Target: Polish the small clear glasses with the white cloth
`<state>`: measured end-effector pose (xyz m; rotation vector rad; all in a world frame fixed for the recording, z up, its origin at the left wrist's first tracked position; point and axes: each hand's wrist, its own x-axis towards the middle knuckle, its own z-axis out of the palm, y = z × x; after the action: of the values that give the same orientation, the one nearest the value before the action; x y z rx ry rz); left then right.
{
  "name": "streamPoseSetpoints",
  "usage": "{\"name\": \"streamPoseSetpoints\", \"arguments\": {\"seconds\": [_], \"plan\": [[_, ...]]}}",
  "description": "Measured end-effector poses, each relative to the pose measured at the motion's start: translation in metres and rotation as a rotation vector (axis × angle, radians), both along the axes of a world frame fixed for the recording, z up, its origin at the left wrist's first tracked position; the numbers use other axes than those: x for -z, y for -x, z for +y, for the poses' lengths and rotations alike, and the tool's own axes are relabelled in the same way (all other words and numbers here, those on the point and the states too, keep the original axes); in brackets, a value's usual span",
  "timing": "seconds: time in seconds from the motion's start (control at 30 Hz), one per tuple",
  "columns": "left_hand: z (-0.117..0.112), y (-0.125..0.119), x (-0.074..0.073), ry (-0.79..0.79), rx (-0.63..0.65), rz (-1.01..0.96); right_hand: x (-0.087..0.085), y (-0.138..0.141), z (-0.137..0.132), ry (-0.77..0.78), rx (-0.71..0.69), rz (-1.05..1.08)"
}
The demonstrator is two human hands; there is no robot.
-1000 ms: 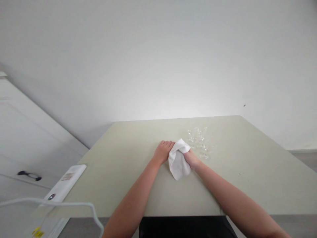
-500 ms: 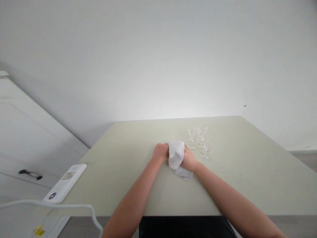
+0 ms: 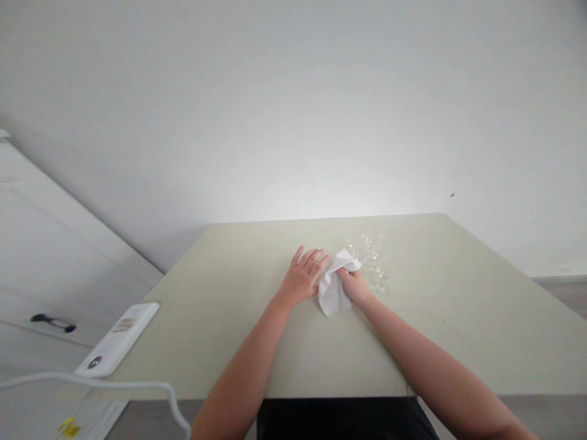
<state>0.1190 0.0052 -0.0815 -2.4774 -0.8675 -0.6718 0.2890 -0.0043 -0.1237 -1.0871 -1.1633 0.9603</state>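
Note:
A white cloth (image 3: pixel 333 285) is bunched in the middle of the pale green table (image 3: pixel 229 293). My right hand (image 3: pixel 354 285) grips the cloth from the right, fingers closed on it. My left hand (image 3: pixel 304 277) lies to the left of the cloth with fingers stretched out, fingertips touching its edge. Several clear glasses (image 3: pixel 372 263) stand close together just beyond and right of my right hand.
A white flat device (image 3: pixel 117 338) with a dark button lies at the table's left edge, and a white cable (image 3: pixel 110 386) runs below it. A white cabinet with a dark handle (image 3: pixel 51 322) stands to the left. A plain white wall rises behind the table.
My left hand has let go of the cloth and spread its fingers. My right hand has shifted the cloth slightly toward the glasses.

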Motion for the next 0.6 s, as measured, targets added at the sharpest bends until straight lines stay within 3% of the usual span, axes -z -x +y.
{"name": "streamPoseSetpoints", "arguments": {"seconds": [0.1, 0.2, 0.37, 0.6], "plan": [[-0.0006, 0.0029, 0.0026, -0.032, 0.027, -0.025, 0.0022, -0.0020, -0.0006, -0.023, -0.042, -0.036], [-0.0009, 0.0022, 0.0052, -0.044, 0.023, -0.029, 0.0041, -0.0023, -0.0024, -0.165, -0.093, -0.156], [-0.0015, 0.0018, 0.0042, -0.015, 0.069, 0.001, 0.0065, -0.0024, -0.0037, -0.274, -0.063, -0.352], [-0.0011, 0.0042, 0.0022, -0.054, 0.164, -0.065, 0.0064, -0.0013, -0.0037, -0.304, -0.055, -0.306]]}}
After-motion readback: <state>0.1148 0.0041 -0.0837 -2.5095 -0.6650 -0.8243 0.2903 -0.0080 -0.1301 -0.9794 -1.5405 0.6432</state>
